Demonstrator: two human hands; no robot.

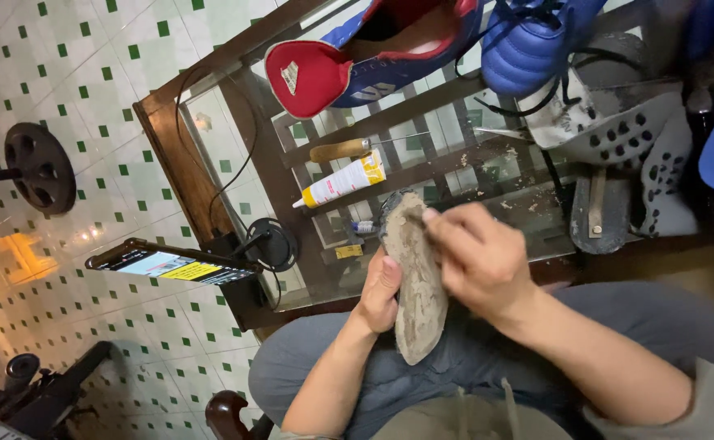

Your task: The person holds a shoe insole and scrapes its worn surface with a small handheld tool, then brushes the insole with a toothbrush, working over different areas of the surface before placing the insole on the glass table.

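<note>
A worn grey shoe sole [419, 285] stands on end over my lap, its dirty inner face toward me. My left hand [381, 292] grips its left edge, thumb on the face. My right hand [479, 259] rests on the sole's right side near the top, fingers pinched together at the upper edge; whether they hold a small tool or scrap I cannot tell. Behind the sole, on the glass-topped wooden table [179, 155], lie a white-and-yellow glue tube [342, 181] and a wooden-handled awl [342, 150].
A red-and-blue sports shoe [349, 57] and a blue shoe [528, 45] lie at the table's far side, grey studded soles [617, 134] to the right. A phone [169, 264] sits on a stand at the table's near left corner. A weight plate [41, 167] lies on the tiled floor.
</note>
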